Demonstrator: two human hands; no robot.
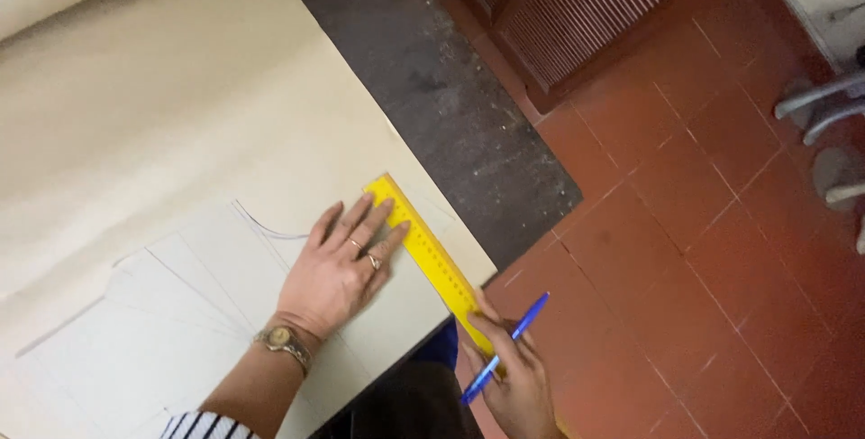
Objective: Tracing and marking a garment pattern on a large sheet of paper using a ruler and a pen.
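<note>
- Head view. Left hand (341,263) lies flat, fingers spread, palm down on the paper; fingertips press the upper end of the yellow ruler (429,259). Rings on two fingers, a metal wristwatch (285,342), striped sleeve below.
- Right hand (515,383) is closed in a pinch on a blue pen (505,347); it also steadies the ruler's lower end, which overhangs the counter's edge. Pen tip is off the paper.
- Ruler runs diagonally, just inside the near right edge of the beige paper sheet (180,105).
- Progress, as judged: several straight pencil lines (194,290) and one curved line already drawn left of the hand; no line visible along the ruler's present edge, so that stroke appears not yet made.
- Materials: paper is matte, smooth, wide, covering the counter; ruler is rigid plastic with a printed scale; pen is slim plastic.
- Surroundings: rough grey concrete strip, red floor tiles (703,250), a slatted dark-red wooden panel (577,15) at top.
</note>
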